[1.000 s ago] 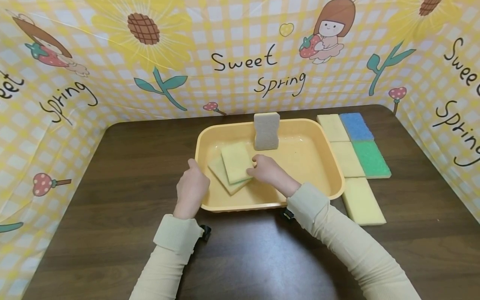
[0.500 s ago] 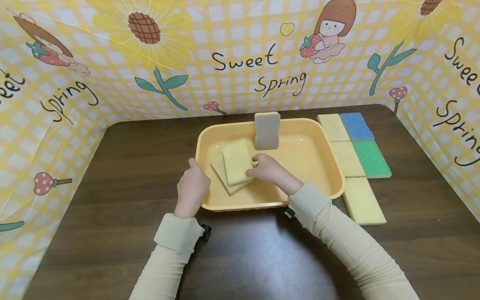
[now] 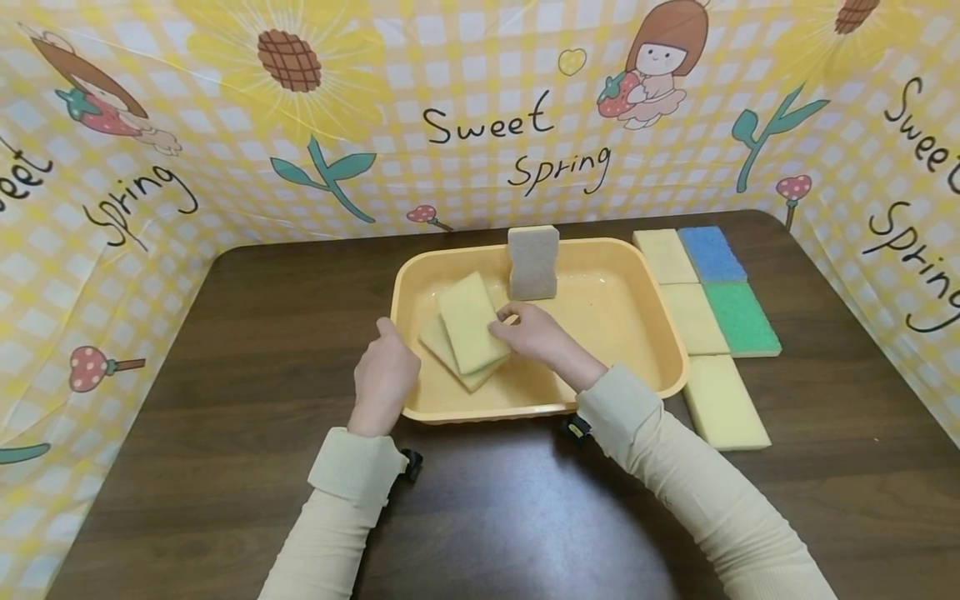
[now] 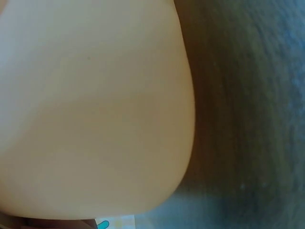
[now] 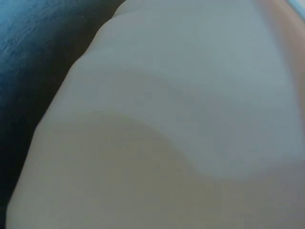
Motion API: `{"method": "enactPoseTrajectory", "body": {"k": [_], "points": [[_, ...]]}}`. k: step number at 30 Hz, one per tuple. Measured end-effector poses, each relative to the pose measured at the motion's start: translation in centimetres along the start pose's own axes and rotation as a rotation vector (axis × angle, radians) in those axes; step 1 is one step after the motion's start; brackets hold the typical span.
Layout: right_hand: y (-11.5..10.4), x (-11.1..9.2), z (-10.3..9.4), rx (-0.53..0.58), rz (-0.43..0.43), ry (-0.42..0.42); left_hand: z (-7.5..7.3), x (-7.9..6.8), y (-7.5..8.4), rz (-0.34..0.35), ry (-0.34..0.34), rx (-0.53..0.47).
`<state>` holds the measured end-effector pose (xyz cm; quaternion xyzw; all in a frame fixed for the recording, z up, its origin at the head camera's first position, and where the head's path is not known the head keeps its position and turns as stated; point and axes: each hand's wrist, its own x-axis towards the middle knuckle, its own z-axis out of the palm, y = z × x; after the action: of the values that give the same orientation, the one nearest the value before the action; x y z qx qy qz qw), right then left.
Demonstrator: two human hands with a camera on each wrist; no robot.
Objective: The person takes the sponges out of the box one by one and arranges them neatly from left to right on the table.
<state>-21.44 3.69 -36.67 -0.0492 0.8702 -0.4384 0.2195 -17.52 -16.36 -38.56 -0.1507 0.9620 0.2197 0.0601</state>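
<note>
My left hand [image 3: 384, 373] grips the near left side of a yellow plastic tray [image 3: 525, 412], its fingertips hidden. Inside the tray, my right hand [image 3: 536, 333] pinches the right edge of a pale yellow scouring sponge [image 3: 471, 323] between thumb and fingers. That sponge lies tilted over another sponge [image 3: 435, 340], whose left and front corners show beneath it; a thin green layer shows along the upper one's lower edge. Bare skin, blurred and close, fills most of both wrist views, which hide the fingers.
A grey sponge with waisted sides [image 3: 533, 263] stands upright against the tray's back wall. Right of the tray, several sponges lie flat on the dark wooden table [image 3: 285, 333], among them a blue-faced one [image 3: 712, 254] and a green-faced one [image 3: 742, 318]. A printed cloth [image 3: 480, 50] surrounds the table.
The upper sponge has turned and shifted slightly within the tray, its far end now more to the left. My right hand's fingers have moved a little up its edge; my left hand stays put.
</note>
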Motion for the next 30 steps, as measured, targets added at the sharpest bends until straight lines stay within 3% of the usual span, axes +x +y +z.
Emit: {"method": "enactPoseTrajectory", "body": {"k": [11, 19, 30], "points": [[-0.2, -0.9, -0.6, 0.014, -0.035, 0.069, 0.1, 0.0, -0.1, 0.000, 0.002, -0.001], [-0.2, -2.4, -2.0, 0.063, -0.047, 0.075, 0.2, 0.1, -0.1, 0.003, 0.011, -0.004], [1.3, -4.2, -4.1, 0.042, -0.099, 0.147, 0.3, 0.3, -0.3, -0.003, 0.005, -0.010]]}}
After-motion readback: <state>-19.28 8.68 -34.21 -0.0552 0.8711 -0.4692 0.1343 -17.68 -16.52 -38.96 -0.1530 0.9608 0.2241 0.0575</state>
